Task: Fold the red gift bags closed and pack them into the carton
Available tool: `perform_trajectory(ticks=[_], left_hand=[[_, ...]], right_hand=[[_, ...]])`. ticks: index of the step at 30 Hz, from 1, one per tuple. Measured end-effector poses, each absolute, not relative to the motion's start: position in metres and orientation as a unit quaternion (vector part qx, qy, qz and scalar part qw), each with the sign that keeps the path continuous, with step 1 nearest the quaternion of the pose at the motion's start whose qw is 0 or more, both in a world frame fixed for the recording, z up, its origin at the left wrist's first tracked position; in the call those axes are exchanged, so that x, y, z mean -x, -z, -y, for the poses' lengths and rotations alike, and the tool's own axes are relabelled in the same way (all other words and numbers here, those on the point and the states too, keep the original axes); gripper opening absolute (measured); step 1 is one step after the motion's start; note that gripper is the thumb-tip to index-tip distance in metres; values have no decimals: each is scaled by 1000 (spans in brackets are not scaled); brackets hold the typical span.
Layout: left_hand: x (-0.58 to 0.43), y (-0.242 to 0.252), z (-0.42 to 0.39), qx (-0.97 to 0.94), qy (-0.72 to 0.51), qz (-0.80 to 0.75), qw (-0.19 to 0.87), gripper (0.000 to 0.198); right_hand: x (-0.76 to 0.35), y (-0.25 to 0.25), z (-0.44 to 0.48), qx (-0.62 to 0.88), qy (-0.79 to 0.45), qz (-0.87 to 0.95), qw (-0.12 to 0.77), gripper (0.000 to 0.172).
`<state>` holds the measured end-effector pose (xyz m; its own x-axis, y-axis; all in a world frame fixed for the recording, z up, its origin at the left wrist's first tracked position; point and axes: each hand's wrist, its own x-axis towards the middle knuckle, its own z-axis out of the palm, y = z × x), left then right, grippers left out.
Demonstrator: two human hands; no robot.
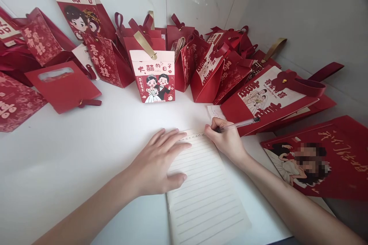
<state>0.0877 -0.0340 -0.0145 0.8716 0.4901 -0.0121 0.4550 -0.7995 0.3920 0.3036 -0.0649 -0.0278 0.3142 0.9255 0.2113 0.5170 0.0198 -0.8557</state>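
Observation:
A lined notepad (205, 195) lies on the white table (66, 168), with a row of small handwritten marks along its top line. My left hand (159, 160) rests palm down across the pad's upper left side, fingers spread and holding nothing. At the pad's upper right corner, my right hand (227, 139) grips a clear pen (244, 123) with a black cap end, its tip side close to the end of the written row. The fingers partly hide the pen's lower part.
Many red paper gift boxes stand along the wall, including a white-topped box (156, 78) with a cartoon couple and a large tilted box (267, 95). A flat red card (339, 160) lies at the right. A small paper slip (215, 111) is beyond my right hand.

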Motion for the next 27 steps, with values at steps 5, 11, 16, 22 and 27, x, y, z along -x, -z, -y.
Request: perform_trajectory(ticks=[5, 11, 16, 22, 27], left_hand=[[-88, 14, 35, -946, -48, -252, 199, 56], [-88, 14, 34, -944, -51, -252, 205, 55], [-88, 14, 34, -945, -52, -252, 205, 56], [-87, 17, 35, -943, -72, -253, 206, 56], [-87, 19, 35, -940, -83, -252, 213, 56]], right_hand=[[-304, 27, 65, 664, -213, 545, 465, 29], [-303, 28, 65, 671, -218, 530, 470, 30], [-303, 28, 66, 669, -221, 524, 479, 30], [-308, 29, 66, 624, -250, 469, 573, 30], [-320, 33, 66, 613, -122, 609, 488, 10]])
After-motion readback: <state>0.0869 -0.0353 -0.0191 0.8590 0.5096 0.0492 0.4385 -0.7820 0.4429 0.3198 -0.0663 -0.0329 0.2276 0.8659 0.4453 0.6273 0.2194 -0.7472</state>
